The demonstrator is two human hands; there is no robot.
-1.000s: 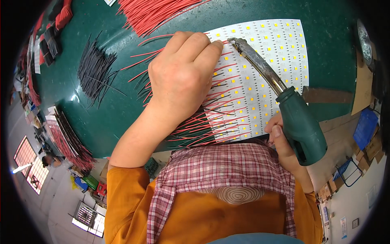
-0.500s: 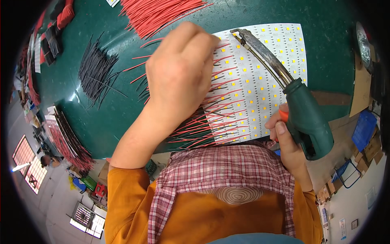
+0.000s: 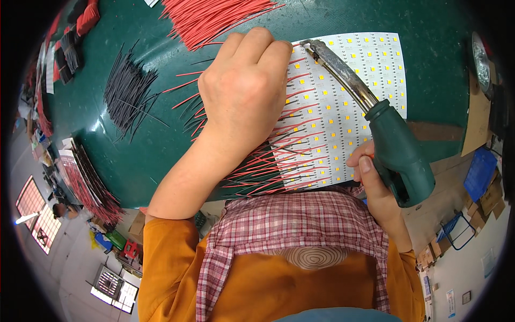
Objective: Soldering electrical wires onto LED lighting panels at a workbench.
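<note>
Right now my left hand (image 3: 244, 88) rests knuckles-up on the near edge of the white LED panel (image 3: 351, 102), fingers curled together with the tips pressed down at the panel's upper left corner; whatever they pinch there is hidden under them, so I cannot tell if a wire is between them. My right hand (image 3: 375, 188) is wrapped tight around the green handle of the soldering iron (image 3: 397, 155), thumb lying along its side. The iron's metal barrel slants up and left across the panel, and its tip sits just beside my left fingertips at that same corner.

Red and black wires (image 3: 279, 161) already fan out from the panel's left edge, passing under my left wrist. On the green mat (image 3: 161, 155), a loose heap of red wires (image 3: 214, 19) lies beyond my left hand, and a bundle of black wires (image 3: 126, 88) lies well to its left.
</note>
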